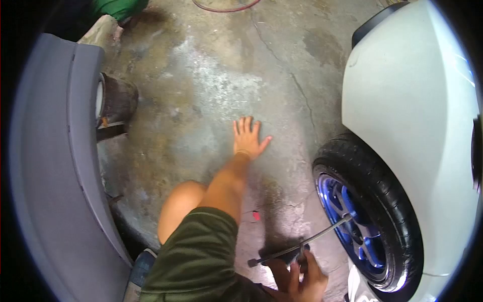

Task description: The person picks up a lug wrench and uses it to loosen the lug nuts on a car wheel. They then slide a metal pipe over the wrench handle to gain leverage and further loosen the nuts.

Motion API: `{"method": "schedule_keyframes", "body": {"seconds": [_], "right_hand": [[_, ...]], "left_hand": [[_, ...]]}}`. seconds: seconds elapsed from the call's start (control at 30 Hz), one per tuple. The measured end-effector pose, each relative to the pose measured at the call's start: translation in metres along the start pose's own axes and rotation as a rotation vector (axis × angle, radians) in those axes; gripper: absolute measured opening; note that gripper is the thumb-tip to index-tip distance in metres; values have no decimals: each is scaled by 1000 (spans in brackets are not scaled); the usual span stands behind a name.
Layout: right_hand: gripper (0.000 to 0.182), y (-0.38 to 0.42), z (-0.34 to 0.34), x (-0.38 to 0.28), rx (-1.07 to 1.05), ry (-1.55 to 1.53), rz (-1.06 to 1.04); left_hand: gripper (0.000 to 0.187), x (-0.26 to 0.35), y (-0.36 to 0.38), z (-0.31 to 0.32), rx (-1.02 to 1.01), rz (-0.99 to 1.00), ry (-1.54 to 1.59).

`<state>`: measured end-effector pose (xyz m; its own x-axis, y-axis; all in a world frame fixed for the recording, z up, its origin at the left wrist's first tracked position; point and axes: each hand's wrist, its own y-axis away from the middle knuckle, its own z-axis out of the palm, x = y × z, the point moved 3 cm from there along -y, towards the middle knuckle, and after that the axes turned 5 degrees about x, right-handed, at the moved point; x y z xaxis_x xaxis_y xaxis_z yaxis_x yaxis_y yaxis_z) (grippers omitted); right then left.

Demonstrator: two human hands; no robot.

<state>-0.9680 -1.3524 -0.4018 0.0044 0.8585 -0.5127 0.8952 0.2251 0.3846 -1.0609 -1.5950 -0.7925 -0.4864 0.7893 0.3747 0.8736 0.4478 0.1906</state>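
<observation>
My left hand is stretched out with its fingers spread, over the concrete floor. Near the bottom, my right hand is curled beside a long metal wrench. One end of the wrench meets the blue-spoked rim of a wheel with a black tyre. Its other end, a dark socket, points left. Fingers of my right hand are bent close to the bar near a small dark piece, and what they hold is hard to make out.
The white car body rises on the right above the wheel. A grey car panel curves along the left. Beside it lies a brown metal cylinder. A red hose crosses the top, and a small red scrap lies on the floor.
</observation>
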Motion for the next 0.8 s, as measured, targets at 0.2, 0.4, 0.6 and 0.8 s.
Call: {"method": "schedule_keyframes", "body": {"seconds": [0.2, 0.4, 0.6, 0.8], "right_hand": [[25, -82, 87, -1, 25, 147, -341], [41, -34, 87, 62, 417, 10, -115], [41, 43, 87, 176, 759, 198, 170], [77, 46, 74, 217, 232, 136, 464]], "left_hand": [[82, -6, 0, -8, 87, 28, 33], [90, 22, 11, -12, -8, 75, -17], [82, 36, -40, -31, -730, 43, 306], [52, 173, 127, -177, -782, 875, 88]]}}
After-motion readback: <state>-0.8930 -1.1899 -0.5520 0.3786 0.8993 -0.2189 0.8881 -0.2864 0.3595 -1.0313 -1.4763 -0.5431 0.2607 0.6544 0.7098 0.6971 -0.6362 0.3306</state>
